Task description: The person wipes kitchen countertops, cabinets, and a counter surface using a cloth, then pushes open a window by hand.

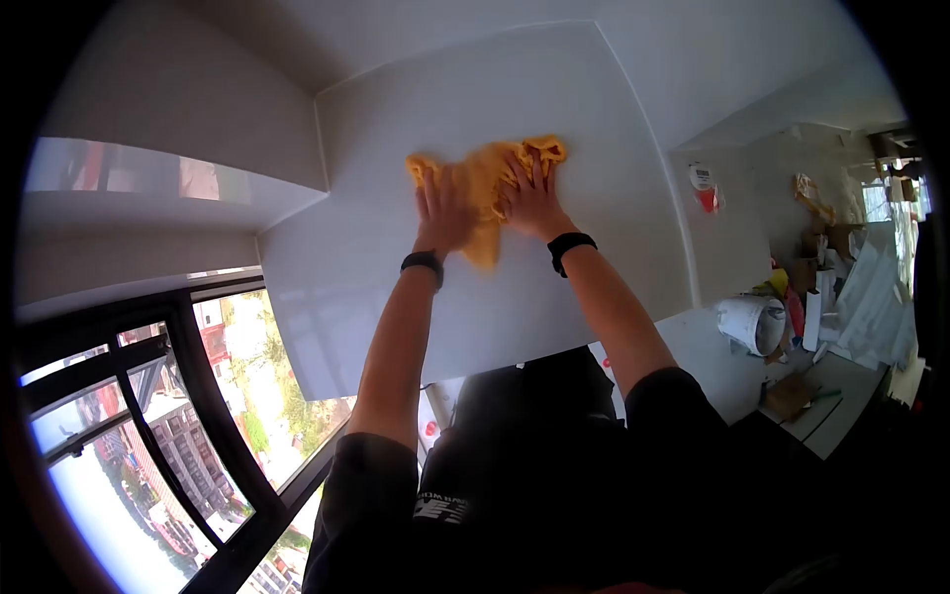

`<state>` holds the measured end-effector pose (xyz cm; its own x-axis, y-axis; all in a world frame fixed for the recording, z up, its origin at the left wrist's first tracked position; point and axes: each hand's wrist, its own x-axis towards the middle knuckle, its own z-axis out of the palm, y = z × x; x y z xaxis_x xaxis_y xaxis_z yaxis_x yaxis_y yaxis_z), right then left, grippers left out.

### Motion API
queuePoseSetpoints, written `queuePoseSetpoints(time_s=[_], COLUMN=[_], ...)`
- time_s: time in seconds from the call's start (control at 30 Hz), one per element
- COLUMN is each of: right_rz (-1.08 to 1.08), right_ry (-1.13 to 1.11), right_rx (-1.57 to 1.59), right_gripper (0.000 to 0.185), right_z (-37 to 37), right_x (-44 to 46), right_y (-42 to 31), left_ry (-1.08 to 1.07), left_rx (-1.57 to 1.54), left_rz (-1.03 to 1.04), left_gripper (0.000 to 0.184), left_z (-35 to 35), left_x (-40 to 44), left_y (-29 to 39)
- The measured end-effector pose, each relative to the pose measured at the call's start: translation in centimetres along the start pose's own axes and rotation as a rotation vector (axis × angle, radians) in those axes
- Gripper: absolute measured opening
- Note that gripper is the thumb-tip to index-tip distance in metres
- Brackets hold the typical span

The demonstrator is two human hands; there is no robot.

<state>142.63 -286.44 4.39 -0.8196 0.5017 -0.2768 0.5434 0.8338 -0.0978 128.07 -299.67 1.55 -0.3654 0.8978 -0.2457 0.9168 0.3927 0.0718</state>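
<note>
1 yellow cloth [482, 183] bunched on white countertop [346, 287], directly under 2 sets of fingers. I see left hand [447, 220] flattened, blurred, fingers extended over its left side; right hand [537, 205], fingers splayed wide across its right folds.

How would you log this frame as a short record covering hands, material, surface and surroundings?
Left hand: open, laid on crumpled yellow-orange fabric cloth
Right hand: open, fingers spread on the cloth's other side
Wrists: a black band on each
Surface: broad, smooth, whitish flat panel under the cloth
Left side: black-framed glass window
Right side: white round bucket among clutter
</note>
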Motion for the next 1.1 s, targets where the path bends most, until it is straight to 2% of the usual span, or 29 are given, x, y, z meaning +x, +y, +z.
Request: queuePoseSetpoints(time_s=[0.1,0.23,0.37,0.47,0.5,0.67,0.77,0.87,0.93,1.07,1.1], right_rz=[0.002,-0.061,-0.063,-0.119,-0.132,-0.246,-0.37,-0.363,-0.079,0.433,0.519], right_ry=[-0.024,0.142,0.048,0.207,0.187,0.153,0.25,0.185,0.246,0.683,0.672], right_rx=[0.002,0.039,0.051,0.066,0.048,-0.071,0.134,0.336,0.134,0.16,0.214], right_gripper=[0.049,0.045,0.043,0.045,0.046,0.049,0.052,0.059,0.067,0.07,0.073], right_z=[-0.7,-0.2,-2.1,0.6,0.2,-0.8,1.9,-0.6,-4.8,-2.2,-1.4], right_x=[3.7,7.3,10.1,12.0,11.9,7.4,2.0,-5.7,-11.3,-16.7,-17.4], right_y=[0.6,1.5,1.5,2.1,2.2,3.9,6.4,8.9,11.0,22.0,24.3], left_ry=[-0.02,-0.028,0.01,0.065,0.069,0.099,0.131,0.107,0.1,0.128,0.129], left_rx=[0.003,-0.056,-0.078,-0.135,-0.128,-0.068,-0.076,-0.035,-0.068,-0.064,-0.098], left_rz=[-0.028,-0.066,-0.093,-0.094,-0.109,-0.125,-0.119,-0.122,-0.146,-0.229,-0.202], left_gripper=[0.064,0.064,0.063,0.06,0.059,0.059,0.06,0.06,0.06,0.062,0.064], left_z=[-0.7,-1.9,-1.9,-1.8,-1.7,-0.5,0.1,0.8,0.1,0.4,0.6], left_x=[2.9,6.1,8.1,8.9,9.3,11.0,11.6,12.1,11.9,11.1,10.3], left_y=[-1.3,-3.2,-4.7,-5.3,-5.6,-6.8,-6.6,-7.2,-6.7,-4.6,-4.1])
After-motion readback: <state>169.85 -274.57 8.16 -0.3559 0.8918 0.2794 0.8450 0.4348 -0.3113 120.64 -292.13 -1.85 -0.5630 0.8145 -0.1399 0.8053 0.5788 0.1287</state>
